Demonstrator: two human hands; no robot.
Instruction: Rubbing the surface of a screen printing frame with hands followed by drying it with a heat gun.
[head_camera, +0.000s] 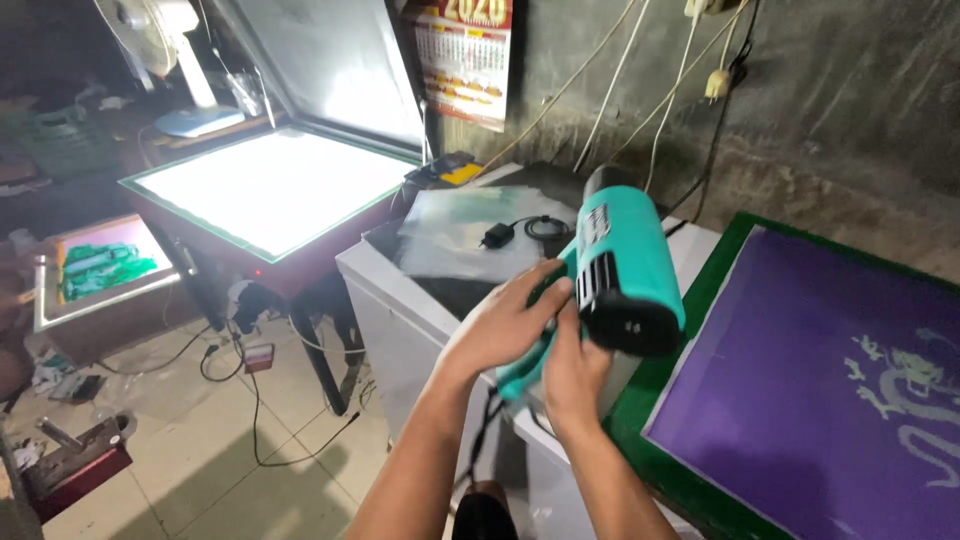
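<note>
A teal heat gun (625, 265) with a black rear end is held up in front of me, its nozzle pointing away toward the wall. My left hand (505, 318) wraps the teal handle from the left. Just below the gun's black rear, my right hand (572, 368) grips the lower part of the handle. A black cord hangs down from the handle between my forearms. To the right lies a screen-printing frame (700, 300) with a green border and purple mesh (800, 380) bearing a pale dragon design.
A white cabinet (385, 300) stands below the gun, with clear plastic sheets (465, 235) and a black adapter (497, 236) on it. A lit exposure box (270, 190) with raised lid stands at left. A second framed screen (100, 265), cables, a fan (165, 40) and a wall calendar (462, 60) surround it.
</note>
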